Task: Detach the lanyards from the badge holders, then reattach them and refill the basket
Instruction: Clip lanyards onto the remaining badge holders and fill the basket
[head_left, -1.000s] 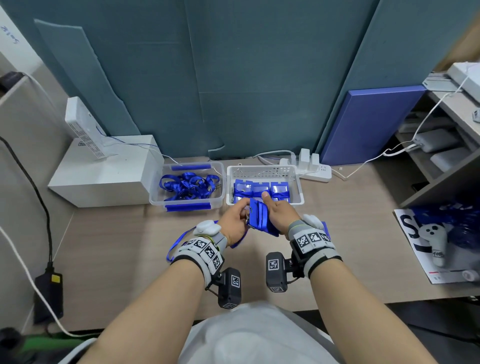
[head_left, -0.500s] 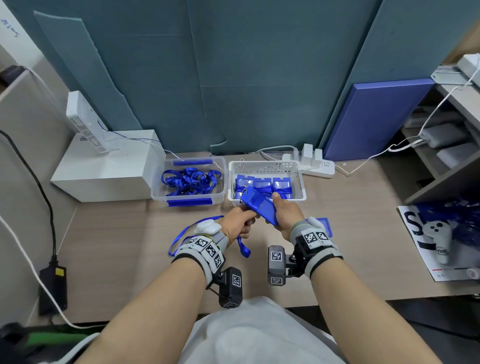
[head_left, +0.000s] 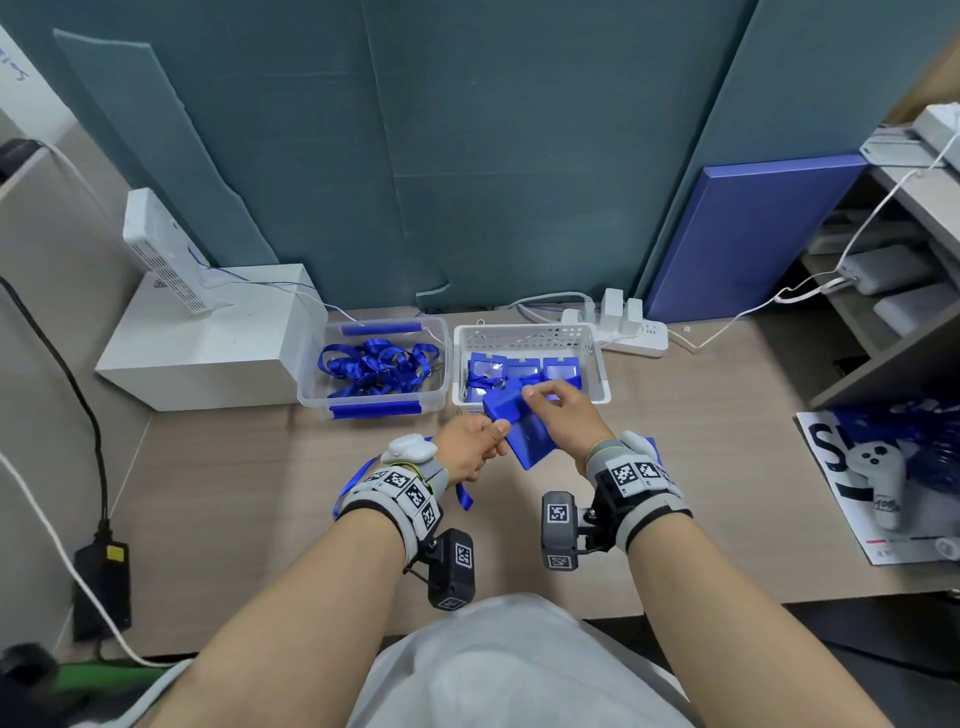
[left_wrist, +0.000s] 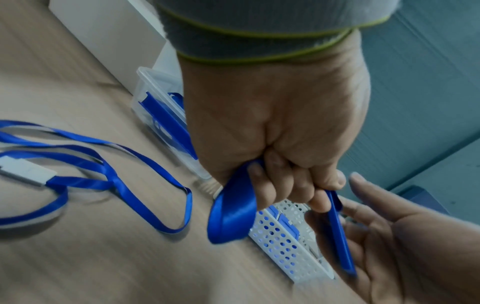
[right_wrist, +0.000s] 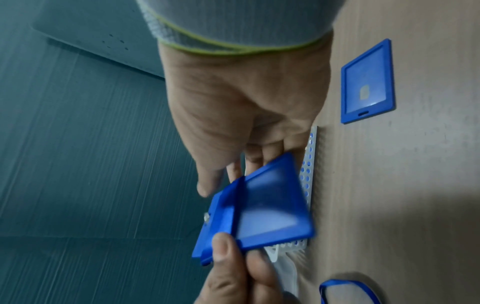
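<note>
My left hand (head_left: 475, 447) pinches the near corner of a blue badge holder (head_left: 524, 431) and has a blue lanyard ribbon (left_wrist: 231, 209) curled in its fingers. The holder (right_wrist: 267, 207) is tilted just in front of the white basket (head_left: 530, 332). My right hand (head_left: 558, 410) lies with straight fingers along the holder's far side, thumb off it (left_wrist: 376, 226). More blue holders (head_left: 519, 371) stand in the basket. A clear box (head_left: 441, 332) to its left holds loose lanyards (head_left: 382, 364). Whether the clip is still hooked to the holder is hidden.
A second badge holder (right_wrist: 367, 82) lies flat on the table by my right wrist. A lanyard (left_wrist: 145, 185) trails on the table left of my left wrist. A white box (head_left: 208, 343), a power strip (head_left: 634, 332) and a magazine with a controller (head_left: 878, 488) ring the work area.
The holder has turned from upright between my hands to a slanted, flatter lie nearer the basket. My right hand's fingers have slid to its far end. The left hand keeps its pinch.
</note>
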